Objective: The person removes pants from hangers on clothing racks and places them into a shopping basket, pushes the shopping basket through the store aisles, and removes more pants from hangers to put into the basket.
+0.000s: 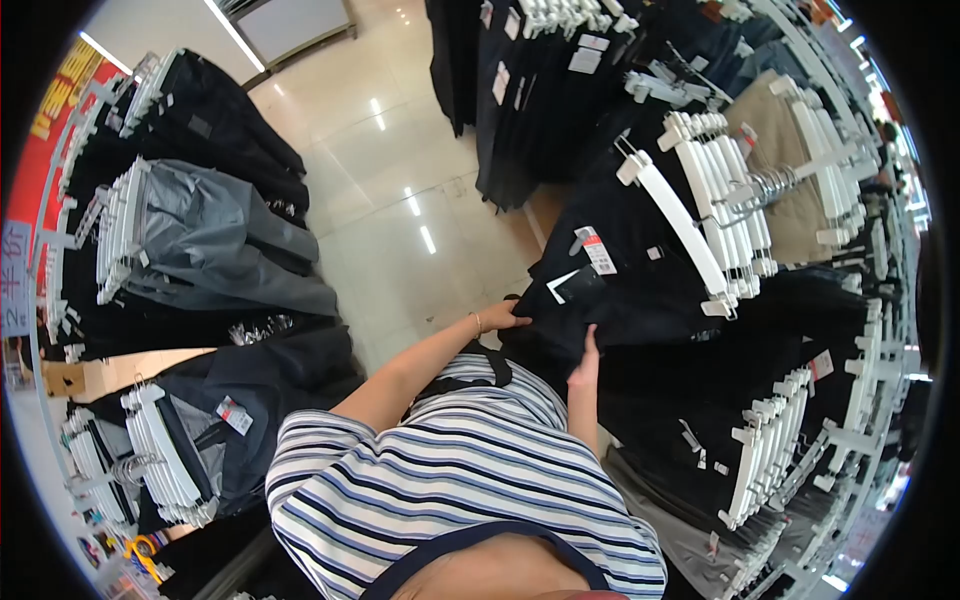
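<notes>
A pair of dark trousers (625, 295) hangs from a white clip hanger (683, 225) on the right-hand rack, its lower part drawn toward my body. A red-and-white price tag (598, 250) and a dark label with a white mark (572, 285) show on the cloth. My left hand (503, 316) pinches the left edge of the trousers in front of my waist. Lower and to the right, my right hand (584, 362) has its thumb upright against the same cloth; its other fingers are hidden, and it appears to grip the fabric.
Black trousers (530, 120) hang farther ahead. More white hangers (720, 190) crowd the right rack, with beige trousers (775, 165) beyond. Grey trousers (225, 235) hang on the left rack. A shiny tiled floor (400, 170) runs between the racks.
</notes>
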A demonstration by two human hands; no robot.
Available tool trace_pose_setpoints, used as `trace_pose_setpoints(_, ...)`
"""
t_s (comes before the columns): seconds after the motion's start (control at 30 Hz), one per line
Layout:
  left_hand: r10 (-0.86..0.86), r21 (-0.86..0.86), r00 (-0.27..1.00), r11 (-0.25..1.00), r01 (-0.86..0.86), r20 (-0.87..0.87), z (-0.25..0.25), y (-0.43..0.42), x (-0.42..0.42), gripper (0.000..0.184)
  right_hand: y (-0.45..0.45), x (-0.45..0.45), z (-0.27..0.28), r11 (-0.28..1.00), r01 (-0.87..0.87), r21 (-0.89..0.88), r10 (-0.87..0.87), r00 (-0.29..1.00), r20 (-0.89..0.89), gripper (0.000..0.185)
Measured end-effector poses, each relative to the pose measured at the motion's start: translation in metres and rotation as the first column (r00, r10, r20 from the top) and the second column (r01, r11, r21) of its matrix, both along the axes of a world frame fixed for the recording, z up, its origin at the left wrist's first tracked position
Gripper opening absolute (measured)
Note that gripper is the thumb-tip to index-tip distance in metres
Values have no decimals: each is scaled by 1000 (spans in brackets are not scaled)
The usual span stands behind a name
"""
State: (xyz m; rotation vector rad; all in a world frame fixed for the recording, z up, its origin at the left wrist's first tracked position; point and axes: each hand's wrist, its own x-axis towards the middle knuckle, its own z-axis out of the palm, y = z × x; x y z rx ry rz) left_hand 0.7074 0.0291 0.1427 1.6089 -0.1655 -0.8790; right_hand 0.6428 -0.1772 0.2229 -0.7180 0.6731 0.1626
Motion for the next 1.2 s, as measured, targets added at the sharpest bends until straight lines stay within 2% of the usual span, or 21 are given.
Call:
trace_pose_setpoints(0.03,-16,-4,998,1000,16,-68,-12,3,-4,59,1,0,8,982,58,179,-60,998,5,56)
trace_pose_setpoints(0.1,-49,-16,978,999,47,-201,-36,6,-13,64,6,0,18,944,71,321,-105,990,90,56)
trace_pose_setpoints(0.17,112,-2,953,993,-117,-282,34,10,-21,68,12,-1,22,909,69,412,-114,990,86,56)
trace_pose_setpoints(0.2,193,10,928,980,-200,-318,61,12,-22,70,18,-2,8,975,17,221,-41,994,103,57)
trace_pose_setpoints(0.23,222,-9,925,972,-236,-307,56,10,-21,71,35,-1,14,999,-39,23,37,993,109,59)
trace_pose_setpoints(0.27,252,-27,921,962,-272,-297,48,6,-18,71,45,-6,23,846,-267,-462,352,930,108,63)
trace_pose_setpoints(0.3,280,-45,916,951,-305,-286,51,7,-17,71,57,-5,23,751,-289,-593,390,920,46,58)
trace_pose_setpoints(0.37,419,-89,789,857,-507,-450,60,11,-13,70,65,-1,10,820,-214,-531,213,975,-65,55)
trace_pose_setpoints(0.43,496,-113,630,726,-678,-598,87,14,-2,69,63,4,3,899,-105,-426,112,994,-8,51)
trace_pose_setpoints(0.47,421,-209,628,697,-686,-655,93,17,2,62,60,7,0,929,-46,-367,56,998,17,50)
trace_pose_setpoints(0.57,329,-282,559,608,-742,-761,94,13,9,54,41,19,-8,998,-1,57,14,975,-221,54)
trace_pose_setpoints(0.6,334,-237,491,578,-781,-805,101,13,12,45,36,19,-17,999,-44,12,45,976,-214,63)
trace_pose_setpoints(0.7,324,-296,489,494,-818,-810,83,12,15,40,39,31,17,998,59,31,-52,979,-196,65)
trace_pose_setpoints(0.77,428,-236,459,478,-846,-778,92,19,18,37,24,34,-7,996,90,18,-85,980,-180,63)
trace_pose_setpoints(0.83,449,-361,567,465,-808,-691,53,24,23,37,14,36,-24,984,179,-4,-177,966,-188,57)
trace_pose_setpoints(0.9,554,-289,631,582,-760,-544,40,35,28,36,4,32,-36,961,201,-189,-232,960,-159,48)
trace_pose_setpoints(0.93,670,-207,626,599,-773,-399,10,38,28,30,1,30,-45,937,214,-275,-261,955,-144,45)
trace_pose_setpoints(1.03,636,-114,752,746,-657,-175,17,56,26,24,-26,15,-125,752,266,-603,-352,936,-26,41)
trace_pose_setpoints(1.1,653,-73,742,741,-667,-152,20,58,25,20,-23,8,-114,728,198,-656,-259,966,3,42)
trace_pose_setpoints(1.17,620,-27,777,780,-625,-106,9,56,28,22,-9,2,-46,768,63,-638,-195,971,-138,43)
trace_pose_setpoints(1.2,601,-51,792,792,-608,-112,7,57,28,21,-9,-5,-58,707,120,-697,-158,987,10,42)
